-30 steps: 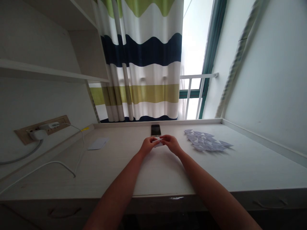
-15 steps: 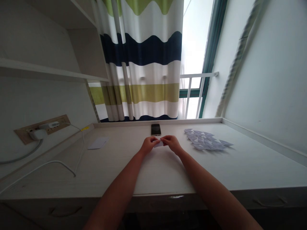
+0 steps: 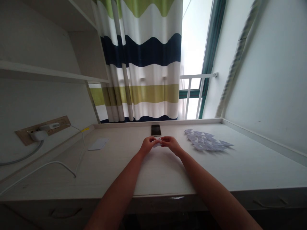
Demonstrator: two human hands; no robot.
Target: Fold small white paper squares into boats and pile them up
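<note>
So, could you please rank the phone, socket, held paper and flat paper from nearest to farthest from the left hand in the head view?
1. Held paper: gripped by the left hand.
2. Phone: beyond the hand, slightly right.
3. Flat paper: left of the hand.
4. Socket: farther left.

white paper (image 3: 157,144) seemingly turned slightly, fingers of the right hand (image 3: 171,144) shifted

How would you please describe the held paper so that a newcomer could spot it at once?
Below the striped curtain, find the white desk, then the smartphone near its back edge. Just nearer, the left hand and right hand hold a small white paper. Unlike the paper triangles rightward and flat paper leftward, it alone is held.
</note>
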